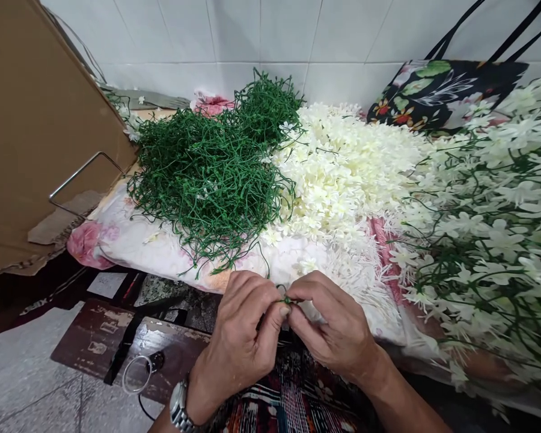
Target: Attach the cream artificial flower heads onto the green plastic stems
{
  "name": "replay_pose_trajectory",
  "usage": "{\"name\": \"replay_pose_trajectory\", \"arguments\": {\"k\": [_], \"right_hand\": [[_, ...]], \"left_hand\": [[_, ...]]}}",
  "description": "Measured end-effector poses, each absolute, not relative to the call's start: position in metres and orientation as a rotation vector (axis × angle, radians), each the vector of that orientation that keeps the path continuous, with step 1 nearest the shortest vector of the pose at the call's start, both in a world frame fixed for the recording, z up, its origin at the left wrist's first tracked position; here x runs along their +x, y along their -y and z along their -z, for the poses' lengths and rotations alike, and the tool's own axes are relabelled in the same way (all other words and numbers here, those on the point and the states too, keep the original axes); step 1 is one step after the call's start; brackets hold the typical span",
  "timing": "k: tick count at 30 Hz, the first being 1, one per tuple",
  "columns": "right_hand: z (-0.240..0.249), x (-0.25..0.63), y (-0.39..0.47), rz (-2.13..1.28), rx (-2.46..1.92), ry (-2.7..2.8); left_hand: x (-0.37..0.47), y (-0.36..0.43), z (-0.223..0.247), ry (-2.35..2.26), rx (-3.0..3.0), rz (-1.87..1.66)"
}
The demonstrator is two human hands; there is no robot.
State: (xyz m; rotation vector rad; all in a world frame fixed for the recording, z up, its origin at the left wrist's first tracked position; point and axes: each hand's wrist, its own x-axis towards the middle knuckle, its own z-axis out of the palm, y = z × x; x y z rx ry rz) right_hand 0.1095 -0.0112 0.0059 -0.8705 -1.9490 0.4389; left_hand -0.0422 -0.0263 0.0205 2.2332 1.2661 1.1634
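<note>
My left hand [247, 328] and my right hand [331, 322] meet at the front edge of the cloth-covered table. Between their fingertips is a green plastic flower stem [287, 299], pinched from both sides; a thin curl of it rises above the fingers. Beyond my left hand lies a tangled heap of green plastic stems [211, 174]. Loose white artificial blossoms [342, 174] are piled to its right, touching the heap. Whether a blossom is also in my fingers is hidden.
Assembled white flower sprays [500, 246] crowd the right side. A cardboard box [40, 120] with a metal handle stands at left. Against the tiled wall leans a black floral bag [451, 96]. Below left, a clear plastic cup [137, 374] is on a worn brown bench [85, 331].
</note>
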Motion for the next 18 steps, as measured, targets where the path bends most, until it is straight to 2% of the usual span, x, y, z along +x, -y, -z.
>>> {"name": "replay_pose_trajectory", "arguments": {"k": [9,15,18], "right_hand": [[-0.008,0.105,0.017,-0.478,-0.844,2.016],[-0.013,0.106,0.019,-0.674,-0.895,2.061],[-0.013,0.107,0.019,-0.661,-0.892,2.126]], "left_hand": [[-0.051,0.033,-0.029,-1.269,1.847,-0.914],[-0.052,0.034,-0.023,-1.202,1.698,-0.929],[-0.053,0.034,-0.023,-1.176,1.635,-0.897]]}}
